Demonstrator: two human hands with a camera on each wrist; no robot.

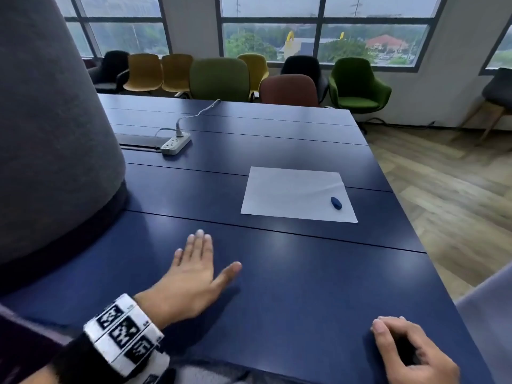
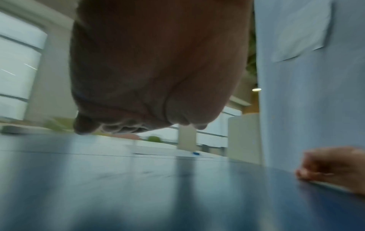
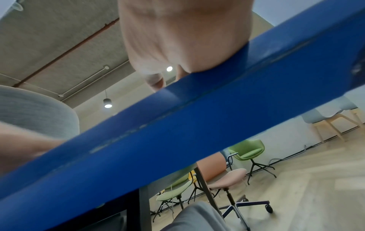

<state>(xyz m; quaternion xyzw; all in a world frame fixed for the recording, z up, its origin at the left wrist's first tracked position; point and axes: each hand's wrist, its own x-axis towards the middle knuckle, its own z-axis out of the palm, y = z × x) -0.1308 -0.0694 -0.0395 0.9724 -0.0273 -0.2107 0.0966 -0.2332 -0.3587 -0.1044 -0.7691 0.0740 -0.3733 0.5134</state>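
A white sheet of paper (image 1: pixel 296 194) lies on the dark blue table (image 1: pixel 291 286), right of centre. A small blue oval object (image 1: pixel 336 203) rests on the sheet near its right edge. My left hand (image 1: pixel 206 261) lies flat on the table in front of the sheet, fingers straight, thumb spread, holding nothing. My right hand (image 1: pixel 399 339) rests at the near right corner with loosely curled fingers and fingertips on the top; I see nothing in it. The left wrist view is blurred and shows the left palm (image 2: pixel 158 78), the right hand (image 2: pixel 331 167) and the blue object (image 2: pixel 196 154).
A white power strip (image 1: pixel 175 143) with a plugged cable sits at the back left. A large grey felt-covered column (image 1: pixel 50 134) stands on the table's left side. Chairs (image 1: pixel 219 79) line the far edge. The right wrist view shows the table edge (image 3: pixel 177 125) and floor beneath.
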